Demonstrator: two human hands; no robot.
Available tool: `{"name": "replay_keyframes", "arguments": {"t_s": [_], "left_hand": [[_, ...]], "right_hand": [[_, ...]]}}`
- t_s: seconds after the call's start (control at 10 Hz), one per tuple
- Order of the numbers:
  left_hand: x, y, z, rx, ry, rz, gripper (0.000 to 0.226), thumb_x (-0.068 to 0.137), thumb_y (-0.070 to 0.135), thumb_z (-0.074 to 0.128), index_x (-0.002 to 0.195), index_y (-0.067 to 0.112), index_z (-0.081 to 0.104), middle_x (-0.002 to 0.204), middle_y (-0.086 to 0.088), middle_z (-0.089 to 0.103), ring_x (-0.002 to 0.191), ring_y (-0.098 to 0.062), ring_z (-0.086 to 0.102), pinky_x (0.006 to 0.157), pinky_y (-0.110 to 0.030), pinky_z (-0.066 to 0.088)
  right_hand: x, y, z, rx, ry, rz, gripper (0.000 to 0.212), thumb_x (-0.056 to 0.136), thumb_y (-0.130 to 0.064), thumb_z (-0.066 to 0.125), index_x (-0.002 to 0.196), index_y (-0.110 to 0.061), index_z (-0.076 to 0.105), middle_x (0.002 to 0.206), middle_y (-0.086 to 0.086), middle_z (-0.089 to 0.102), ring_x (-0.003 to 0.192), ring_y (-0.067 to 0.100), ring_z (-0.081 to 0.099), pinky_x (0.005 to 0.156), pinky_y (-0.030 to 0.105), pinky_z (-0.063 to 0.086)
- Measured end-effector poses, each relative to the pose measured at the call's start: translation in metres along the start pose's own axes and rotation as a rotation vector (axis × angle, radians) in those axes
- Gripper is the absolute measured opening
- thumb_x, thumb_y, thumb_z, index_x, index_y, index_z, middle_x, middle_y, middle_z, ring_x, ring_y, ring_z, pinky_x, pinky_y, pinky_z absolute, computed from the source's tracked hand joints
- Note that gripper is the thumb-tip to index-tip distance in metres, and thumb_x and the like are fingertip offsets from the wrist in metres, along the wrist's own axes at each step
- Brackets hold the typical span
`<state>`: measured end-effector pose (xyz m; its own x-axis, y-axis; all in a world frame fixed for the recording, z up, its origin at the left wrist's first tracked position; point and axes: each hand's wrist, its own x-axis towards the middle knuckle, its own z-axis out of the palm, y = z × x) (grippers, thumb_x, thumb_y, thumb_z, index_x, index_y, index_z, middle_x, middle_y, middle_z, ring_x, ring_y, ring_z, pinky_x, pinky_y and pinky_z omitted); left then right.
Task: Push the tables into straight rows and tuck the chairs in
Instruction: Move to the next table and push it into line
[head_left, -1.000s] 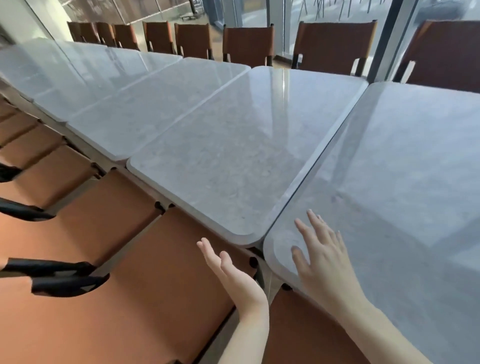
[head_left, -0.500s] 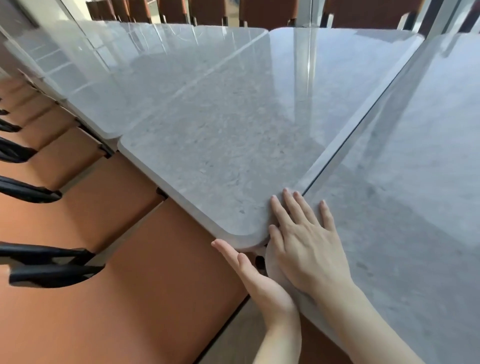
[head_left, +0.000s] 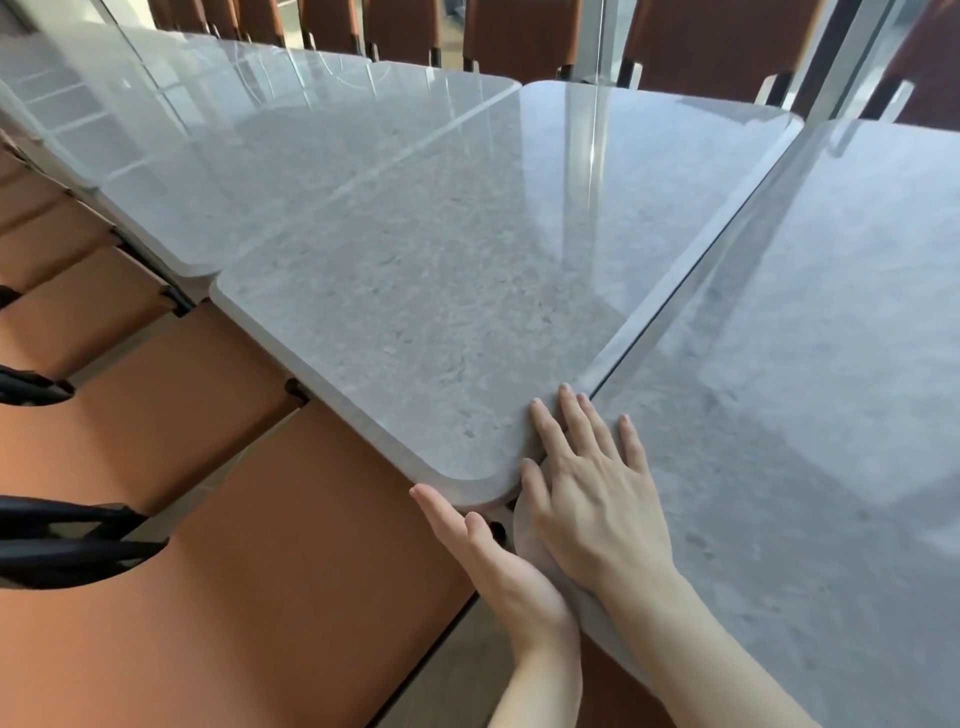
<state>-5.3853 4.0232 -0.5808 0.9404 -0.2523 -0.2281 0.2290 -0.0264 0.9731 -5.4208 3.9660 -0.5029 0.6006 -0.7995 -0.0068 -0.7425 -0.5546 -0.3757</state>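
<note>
Two grey tables (head_left: 441, 312) (head_left: 831, 389) meet at near corners, a thin gap between; right hand (head_left: 587, 493) lies spread flat across both, left hand (head_left: 493, 561) straight-fingered against the rounded edge, orange chair seat (head_left: 260, 597) below.

Head camera looks forward and down, close over the near table corner (head_left: 467, 467); wide-angle, rows receding leftward.

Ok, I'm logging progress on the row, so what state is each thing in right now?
Left hand: open, straight fingers against the near table's edge.
Right hand: open, flat across both corners.
Near grey marble-look table: close beside the right table, corners slightly uneven.
Right grey table: close alongside.
Orange-brown chairs: tucked in.
</note>
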Motion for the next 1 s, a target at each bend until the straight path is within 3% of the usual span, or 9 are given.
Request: {"name": "replay_keyframes", "arguments": {"t_s": [0.1,0.2,0.3,0.4,0.6,0.7,0.8,0.9,1.0], "left_hand": [[-0.014,0.024,-0.004,0.029,-0.020,0.016,0.055,0.108,0.057,0.017,0.158,0.040,0.003,0.160,0.033,0.005,0.144,0.018,0.009,0.125,-0.024,0.011],[-0.016,0.044,-0.012,0.030,-0.070,0.057,0.061,0.107,0.040,0.024,0.162,0.029,0.000,0.164,0.025,-0.005,0.149,0.013,0.000,0.128,-0.029,0.005],[-0.010,0.060,-0.037,0.119,-0.160,-0.004,0.054,0.111,0.018,0.027,0.162,0.024,0.011,0.168,0.017,0.005,0.147,0.011,0.008,0.121,-0.017,0.009],[0.004,0.085,-0.071,0.160,-0.217,-0.036,0.048,0.111,0.019,0.029,0.159,0.025,0.028,0.165,0.017,0.023,0.141,0.009,0.022,0.116,-0.016,0.018],[0.059,0.171,-0.122,0.114,-0.194,0.024,0.044,0.111,0.020,0.031,0.153,0.026,0.042,0.158,0.016,0.038,0.145,0.001,0.032,0.120,-0.022,0.021],[0.082,0.216,-0.155,0.046,-0.160,0.052,0.042,0.111,0.022,0.032,0.149,0.030,0.046,0.155,0.017,0.043,0.143,-0.002,0.036,0.123,-0.030,0.025],[0.101,0.256,-0.193,-0.020,-0.188,0.061,0.041,0.111,0.022,0.033,0.148,0.031,0.049,0.152,0.016,0.047,0.141,-0.001,0.040,0.120,-0.028,0.029],[0.112,0.297,-0.237,-0.072,-0.193,0.079,0.041,0.110,0.021,0.033,0.146,0.031,0.051,0.151,0.014,0.048,0.139,-0.004,0.044,0.115,-0.027,0.032],[0.114,0.342,-0.287,-0.109,-0.194,0.114,0.041,0.110,0.018,0.032,0.141,0.032,0.053,0.151,0.011,0.049,0.138,-0.005,0.046,0.116,-0.030,0.033]], "right_hand": [[-0.004,-0.001,-0.001,-0.040,-0.010,0.019,0.078,0.086,-0.048,-0.006,0.161,-0.025,-0.004,0.168,-0.004,-0.014,0.152,0.008,-0.018,0.124,0.038,-0.013],[-0.005,0.000,-0.001,-0.026,0.000,0.045,0.074,0.089,-0.043,-0.005,0.160,-0.025,-0.010,0.167,-0.002,-0.018,0.152,0.011,-0.021,0.124,0.035,-0.013],[-0.007,-0.004,-0.003,-0.047,-0.036,0.110,0.062,0.102,-0.034,0.009,0.160,-0.024,-0.012,0.167,-0.002,-0.016,0.153,0.012,-0.019,0.124,0.035,-0.011],[-0.007,-0.016,-0.011,-0.059,-0.106,0.184,0.058,0.107,-0.032,0.016,0.161,-0.024,-0.004,0.169,-0.002,-0.006,0.154,0.014,-0.013,0.125,0.037,-0.005],[-0.007,-0.031,-0.043,-0.101,-0.417,0.245,0.060,0.106,-0.022,0.026,0.161,-0.023,0.003,0.169,0.002,-0.002,0.156,0.023,-0.004,0.124,0.040,0.017],[-0.020,-0.065,-0.065,0.041,-0.486,0.337,0.062,0.105,-0.027,0.036,0.160,-0.016,0.009,0.167,0.009,0.012,0.153,0.025,0.019,0.115,0.033,0.030],[-0.034,-0.119,-0.085,0.206,-0.411,0.389,0.060,0.106,-0.027,0.042,0.159,-0.015,0.016,0.162,0.008,0.030,0.138,0.026,0.046,0.099,0.030,0.041],[-0.052,-0.183,-0.104,0.314,-0.312,0.339,0.058,0.104,-0.026,0.045,0.157,-0.020,0.024,0.160,0.002,0.034,0.136,0.022,0.047,0.092,0.030,0.043],[-0.074,-0.254,-0.120,0.456,-0.201,0.275,0.054,0.103,-0.025,0.049,0.155,-0.023,0.032,0.157,-0.003,0.040,0.140,0.018,0.043,0.105,0.032,0.038]]}}
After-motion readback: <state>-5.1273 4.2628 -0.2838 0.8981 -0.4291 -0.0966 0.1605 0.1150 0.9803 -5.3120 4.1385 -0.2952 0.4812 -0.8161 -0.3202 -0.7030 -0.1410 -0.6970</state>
